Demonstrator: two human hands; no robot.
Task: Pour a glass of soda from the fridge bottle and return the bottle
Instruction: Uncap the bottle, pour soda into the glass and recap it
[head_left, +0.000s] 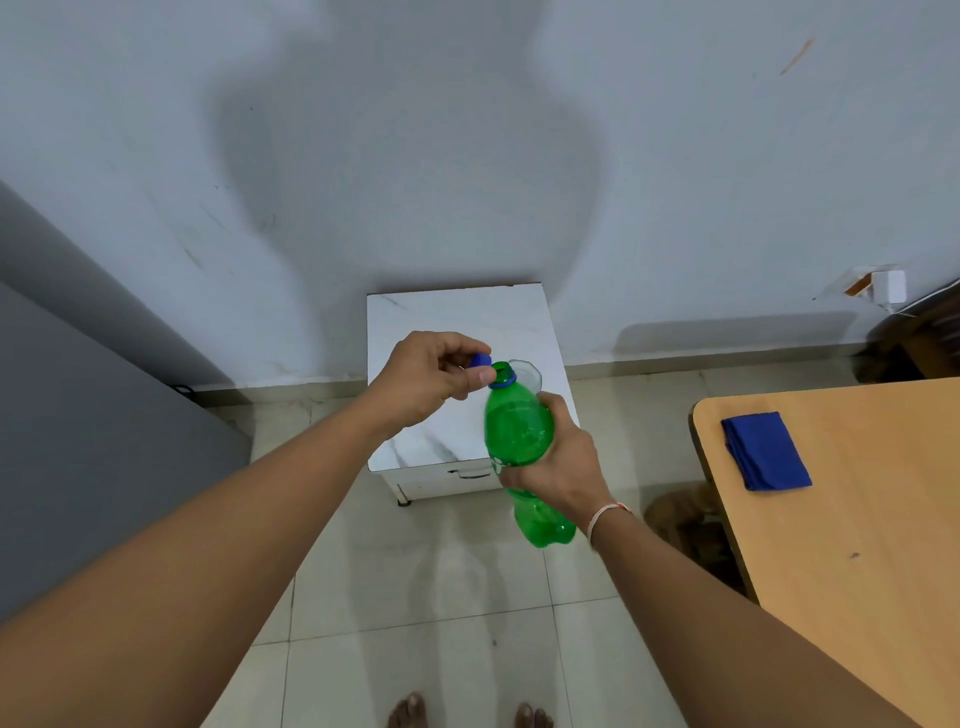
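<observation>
both arms reach in from the bottom corners toward frame centre. right hand (558, 462) wraps the middle of the green soda bottle (519, 431), fingers curled round the body, wrist with a thin band, bottle held in the air and tilted so its neck points up-left and its base sits lower right. bottle mouth is open, blue ring still on the neck. left hand (431, 376) is just left of the mouth, wrist bent, thumb and fingertips pinched on the blue cap (481, 359), cap off and right beside the opening. clear glass (527, 375) stands on the small white marble-top cabinet (415, 322) behind the bottle neck, mostly hidden, cannot tell if anything is in it. wooden desk (857, 519) at right of frame carries a folded blue cloth (766, 451). grey fridge side (78, 389) at left edge. bare feet at bottom centre on the tiled floor (415, 623).
</observation>
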